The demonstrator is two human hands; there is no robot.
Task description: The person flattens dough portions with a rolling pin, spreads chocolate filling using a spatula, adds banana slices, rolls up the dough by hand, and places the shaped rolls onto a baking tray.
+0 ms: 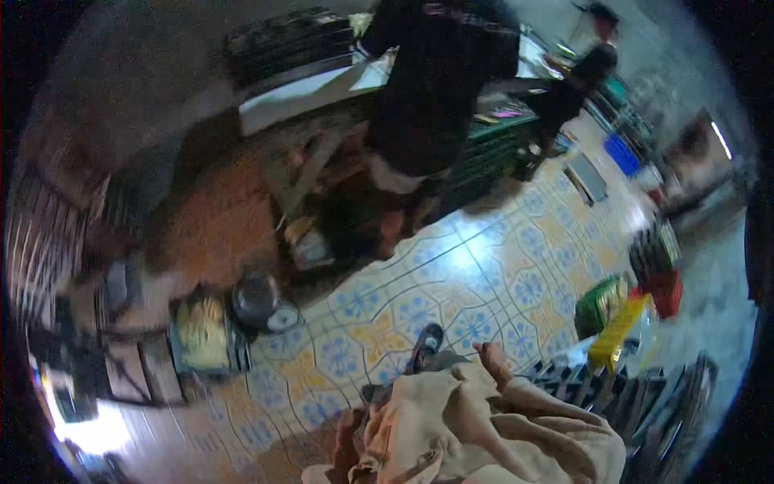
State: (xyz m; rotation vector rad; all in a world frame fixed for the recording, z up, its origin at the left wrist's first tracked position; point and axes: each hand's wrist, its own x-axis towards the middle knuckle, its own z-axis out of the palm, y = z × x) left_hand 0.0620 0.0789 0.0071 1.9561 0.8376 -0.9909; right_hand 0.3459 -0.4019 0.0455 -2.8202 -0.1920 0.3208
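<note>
I'm seeing the black slatted stack lying just right of the right hand, farther from the left hand. The yellow rectangular plastic crate is sitting behind it, long axis slanting away rightward. Hands are flanking the beige cloth garment; blur's hiding finger spread, can't tell open, closed or gripping.

No words, numbers or signs can be read. Well ahead of the right hand, a co-worker's dark top carries a faint reddish marking across its upper part, too blurred to make out as lettering. Any print on the yellow item, right of that hand, is likewise illegible.
</note>
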